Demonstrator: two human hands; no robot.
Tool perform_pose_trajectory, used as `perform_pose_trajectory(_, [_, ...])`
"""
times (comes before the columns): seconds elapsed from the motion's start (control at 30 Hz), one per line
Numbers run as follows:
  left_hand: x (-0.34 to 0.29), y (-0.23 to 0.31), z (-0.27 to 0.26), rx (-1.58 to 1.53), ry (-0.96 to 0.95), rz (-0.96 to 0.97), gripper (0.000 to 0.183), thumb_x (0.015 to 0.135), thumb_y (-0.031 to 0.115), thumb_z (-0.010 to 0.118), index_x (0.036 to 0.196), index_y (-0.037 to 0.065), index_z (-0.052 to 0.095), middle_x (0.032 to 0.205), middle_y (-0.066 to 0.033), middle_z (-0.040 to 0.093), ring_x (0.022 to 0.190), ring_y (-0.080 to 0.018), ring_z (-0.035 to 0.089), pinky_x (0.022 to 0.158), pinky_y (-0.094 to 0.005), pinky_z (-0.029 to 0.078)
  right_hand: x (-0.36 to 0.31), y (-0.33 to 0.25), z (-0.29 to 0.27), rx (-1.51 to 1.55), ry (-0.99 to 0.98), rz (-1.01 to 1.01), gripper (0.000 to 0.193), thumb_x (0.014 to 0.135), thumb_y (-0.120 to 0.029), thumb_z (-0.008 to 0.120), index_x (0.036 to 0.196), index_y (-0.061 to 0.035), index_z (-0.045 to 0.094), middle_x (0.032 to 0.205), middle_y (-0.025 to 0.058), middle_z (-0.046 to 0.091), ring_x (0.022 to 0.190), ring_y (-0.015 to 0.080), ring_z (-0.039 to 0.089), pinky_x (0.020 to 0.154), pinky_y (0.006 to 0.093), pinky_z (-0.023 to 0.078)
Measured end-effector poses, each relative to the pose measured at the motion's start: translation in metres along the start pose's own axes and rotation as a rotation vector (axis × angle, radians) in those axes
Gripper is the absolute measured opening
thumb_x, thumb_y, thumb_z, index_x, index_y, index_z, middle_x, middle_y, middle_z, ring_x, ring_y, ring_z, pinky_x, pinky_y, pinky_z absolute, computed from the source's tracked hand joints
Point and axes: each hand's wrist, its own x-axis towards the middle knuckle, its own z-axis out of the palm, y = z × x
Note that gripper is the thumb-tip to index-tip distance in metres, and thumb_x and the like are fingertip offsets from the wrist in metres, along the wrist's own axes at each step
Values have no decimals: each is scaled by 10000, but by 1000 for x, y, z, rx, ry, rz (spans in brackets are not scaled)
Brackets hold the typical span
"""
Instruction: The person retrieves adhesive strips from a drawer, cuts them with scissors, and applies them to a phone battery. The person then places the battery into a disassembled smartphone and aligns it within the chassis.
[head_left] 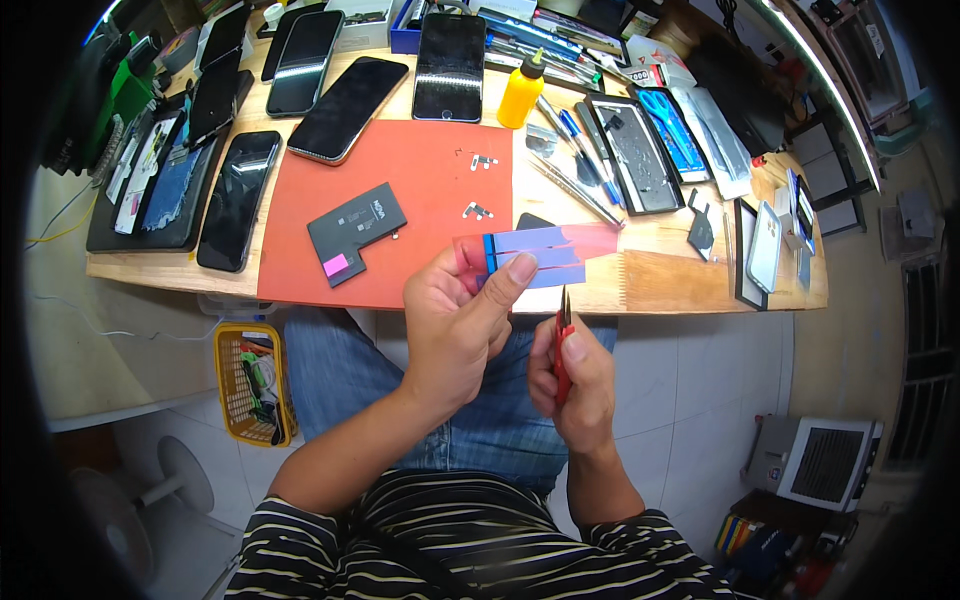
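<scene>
Above the front edge of the bench, my left hand (450,325) pinches a sheet of blue-purple adhesive strips (535,258) between thumb and fingers. Pink clear film (600,238) sticks out past the strips on the right. Closed round the red handles of a pair of small scissors (563,372) is my right hand (585,385). Their dark pointed tips face up, just below the strips' lower edge and seemingly apart from them. A black L-shaped phone battery (358,232) with a pink tab lies on the red mat (420,160), left of my hands.
Several phones, one of them a dark phone (350,108), lie along the back and left. Small metal brackets (477,211) rest on the mat. A yellow bottle (521,92) stands behind. Rightward are tweezers, a black tray (634,155) and blue scissors (668,122). A yellow basket (222,385) sits below.
</scene>
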Motion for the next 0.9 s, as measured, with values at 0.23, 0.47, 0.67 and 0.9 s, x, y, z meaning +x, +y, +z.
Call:
perform_pose_trajectory(0.23, [-4, 9, 4, 0, -5, -52, 190, 997, 140, 684, 1081, -6, 596, 640, 59, 498, 403, 8, 256, 365, -216, 187, 11, -9, 5, -37, -52, -29, 402, 1066, -392, 431, 946, -21, 530, 664, -30, 382, 554, 47, 301, 488, 230, 236])
perform_pose_trajectory(0.47, [-7, 10, 9, 39, 37, -25, 206, 986, 143, 702, 1081, -12, 606, 632, 59, 506, 408, 13, 255, 374, -213, 181, 11, -7, 11, -22, -34, -74, 398, 1068, -393, 441, 915, -33, 519, 669, -26, 381, 555, 48, 304, 483, 231, 234])
perform_pose_trajectory(0.67, [-10, 8, 4, -29, -29, -15, 223, 967, 129, 730, 1085, -31, 629, 849, -32, 695, 467, 28, 365, 390, -196, 226, 10, -5, 14, 30, 5, -97, 398, 1066, -376, 462, 864, -38, 516, 656, -26, 389, 547, 48, 310, 478, 233, 239])
perform_pose_trajectory(0.9, [0, 28, 0, -1, -40, -60, 208, 931, 87, 751, 1061, -39, 649, 865, -56, 711, 466, 33, 360, 384, -199, 206, 3, -5, -3, 45, -134, -2, 417, 1026, -376, 569, 965, 33, 618, 620, -58, 393, 523, 36, 313, 485, 227, 245])
